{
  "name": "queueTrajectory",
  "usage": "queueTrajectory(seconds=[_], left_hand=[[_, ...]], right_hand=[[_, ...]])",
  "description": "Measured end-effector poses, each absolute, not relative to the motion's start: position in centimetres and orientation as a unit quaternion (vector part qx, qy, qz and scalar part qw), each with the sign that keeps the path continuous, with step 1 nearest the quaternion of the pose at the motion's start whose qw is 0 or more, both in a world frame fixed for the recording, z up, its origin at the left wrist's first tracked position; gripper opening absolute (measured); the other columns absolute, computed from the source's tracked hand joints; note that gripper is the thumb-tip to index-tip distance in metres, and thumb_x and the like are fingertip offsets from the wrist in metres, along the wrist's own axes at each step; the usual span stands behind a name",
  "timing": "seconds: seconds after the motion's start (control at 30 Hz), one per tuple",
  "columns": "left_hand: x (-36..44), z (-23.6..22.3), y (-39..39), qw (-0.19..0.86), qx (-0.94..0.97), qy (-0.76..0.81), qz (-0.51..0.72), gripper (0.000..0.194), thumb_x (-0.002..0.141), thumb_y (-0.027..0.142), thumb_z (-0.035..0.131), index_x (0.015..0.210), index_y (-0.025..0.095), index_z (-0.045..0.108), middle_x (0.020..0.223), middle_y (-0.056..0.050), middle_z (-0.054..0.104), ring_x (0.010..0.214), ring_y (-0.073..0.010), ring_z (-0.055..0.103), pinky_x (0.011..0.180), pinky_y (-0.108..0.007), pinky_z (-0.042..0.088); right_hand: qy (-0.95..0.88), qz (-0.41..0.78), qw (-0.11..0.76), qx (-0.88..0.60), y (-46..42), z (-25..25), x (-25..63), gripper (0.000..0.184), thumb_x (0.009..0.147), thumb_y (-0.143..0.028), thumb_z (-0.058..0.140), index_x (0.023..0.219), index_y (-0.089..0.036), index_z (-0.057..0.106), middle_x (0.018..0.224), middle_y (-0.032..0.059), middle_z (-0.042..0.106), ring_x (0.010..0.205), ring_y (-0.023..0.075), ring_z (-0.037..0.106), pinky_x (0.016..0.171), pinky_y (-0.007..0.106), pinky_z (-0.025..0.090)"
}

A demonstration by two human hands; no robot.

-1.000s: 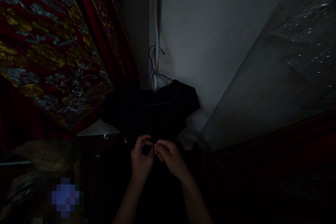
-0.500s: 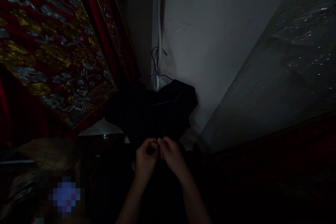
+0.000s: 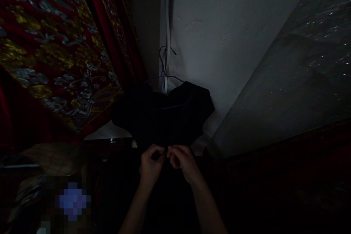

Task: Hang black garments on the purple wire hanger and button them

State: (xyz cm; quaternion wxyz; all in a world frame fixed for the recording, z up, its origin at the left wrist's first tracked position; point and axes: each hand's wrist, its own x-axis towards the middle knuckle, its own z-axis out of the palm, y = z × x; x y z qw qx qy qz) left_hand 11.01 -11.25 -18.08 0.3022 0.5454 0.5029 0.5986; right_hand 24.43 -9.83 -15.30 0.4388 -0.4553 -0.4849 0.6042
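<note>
A black garment (image 3: 175, 113) hangs on a thin purple hanger (image 3: 164, 75) against a pale wall in very dim light. My left hand (image 3: 150, 165) and my right hand (image 3: 183, 161) are side by side at the garment's front, just below its collar. Both pinch the dark cloth with thumb and fingertips almost touching each other. What sits between the fingers is too dark to make out.
Red cloth with gold and silver embroidery (image 3: 55, 44) hangs at the left. A grey glittery fabric (image 3: 296, 80) slopes down on the right. A white cord (image 3: 167, 25) runs down the wall behind the hanger. A blurred blue patch (image 3: 72, 201) lies at lower left.
Both hands have risen slightly along the garment's front and stayed pinched together. The view has shifted a little to the right.
</note>
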Motion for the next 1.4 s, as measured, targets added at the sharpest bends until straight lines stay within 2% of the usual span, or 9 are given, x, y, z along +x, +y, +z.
queueTrajectory(seconds=[0.27,0.47,0.57,0.63,0.73,0.93,1.1,1.23,1.4], left_hand=[[11.1,-20.0,-9.6,0.32,0.532,0.525,0.582,0.007,0.071,0.024,0.072,0.068,0.017,0.071,0.069,-0.002,0.069,0.068,-0.0183,0.066,0.066,-0.028,0.05],[11.7,-21.7,-8.1,0.339,0.558,0.539,0.532,0.012,0.072,0.024,0.072,0.064,0.017,0.065,0.063,0.0,0.065,0.061,-0.0165,0.063,0.06,-0.026,0.048],[11.0,-18.3,-7.4,0.296,0.597,0.516,0.538,0.009,0.075,0.022,0.073,0.083,0.018,0.07,0.076,-0.001,0.07,0.071,-0.0172,0.067,0.068,-0.027,0.052],[10.3,-14.1,-6.7,0.224,0.618,0.477,0.583,0.027,0.08,0.022,0.073,0.107,0.02,0.07,0.095,-0.004,0.072,0.088,-0.0183,0.069,0.082,-0.03,0.053],[9.3,-7.2,-5.5,0.099,0.641,0.404,0.645,0.034,0.094,0.023,0.06,0.127,0.023,0.063,0.099,-0.003,0.07,0.089,-0.0156,0.066,0.084,-0.029,0.051],[9.2,-1.0,-3.7,-0.058,0.738,0.371,0.561,0.013,0.095,0.022,0.06,0.089,0.016,0.07,0.084,-0.002,0.068,0.078,-0.0141,0.063,0.074,-0.025,0.047],[7.0,0.5,-3.8,-0.129,0.629,0.399,0.655,0.013,0.094,0.027,0.061,0.088,0.016,0.066,0.083,-0.001,0.065,0.08,-0.0145,0.061,0.078,-0.026,0.046],[1.8,-1.4,-3.0,-0.022,0.415,0.428,0.803,0.018,0.092,0.033,0.059,0.08,0.019,0.059,0.069,0.003,0.053,0.066,-0.0125,0.052,0.066,-0.025,0.045],[-1.3,-12.1,-3.6,0.265,0.187,0.387,0.863,0.03,0.082,0.035,0.065,0.068,0.021,0.042,0.056,0.008,0.04,0.051,-0.0086,0.041,0.057,-0.021,0.041]], right_hand=[[-0.431,0.576,0.561,-0.409,-4.7,-8.2,23.2,0.028,0.067,-0.039,0.063,0.056,-0.014,0.066,0.036,-0.0036,0.045,0.034,0.0057,0.034,0.038,0.021,0.018],[-0.483,0.504,0.626,-0.349,-0.6,0.3,22.5,0.025,0.079,-0.028,0.054,0.059,-0.016,0.062,0.038,-0.0045,0.045,0.036,0.0054,0.036,0.037,0.019,0.02],[-0.525,0.484,0.612,-0.34,-1.4,0.3,22.5,0.027,0.083,-0.031,0.054,0.061,-0.017,0.062,0.039,-0.0045,0.048,0.035,0.0053,0.039,0.038,0.018,0.024],[-0.549,0.472,0.601,-0.338,-2.3,-0.6,22.5,0.028,0.084,-0.034,0.054,0.062,-0.017,0.062,0.04,-0.0044,0.049,0.035,0.0054,0.04,0.039,0.018,0.026],[-0.586,0.454,0.585,-0.33,-3.5,-1.4,22.4,0.03,0.085,-0.036,0.053,0.063,-0.018,0.062,0.041,-0.0044,0.05,0.035,0.0058,0.042,0.04,0.018,0.028],[-0.617,0.398,0.591,-0.334,-2.5,-1.7,22.4,0.028,0.085,-0.032,0.052,0.063,-0.018,0.062,0.041,-0.0047,0.049,0.036,0.0069,0.043,0.042,0.02,0.031],[-0.578,0.437,0.569,-0.389,-0.4,-6.7,22.7,0.03,0.08,-0.036,0.052,0.059,-0.017,0.063,0.039,-0.0034,0.049,0.036,0.0082,0.043,0.041,0.02,0.029],[-0.543,0.494,0.56,-0.384,-2.7,-10.6,22.3,0.033,0.08,-0.041,0.055,0.058,-0.017,0.062,0.039,-0.0035,0.048,0.034,0.0077,0.04,0.042,0.021,0.03],[-0.511,0.566,0.524,-0.38,-7.8,-12.9,21.4,0.036,0.079,-0.046,0.057,0.056,-0.019,0.06,0.041,-0.0027,0.049,0.033,0.0081,0.04,0.04,0.023,0.029]])
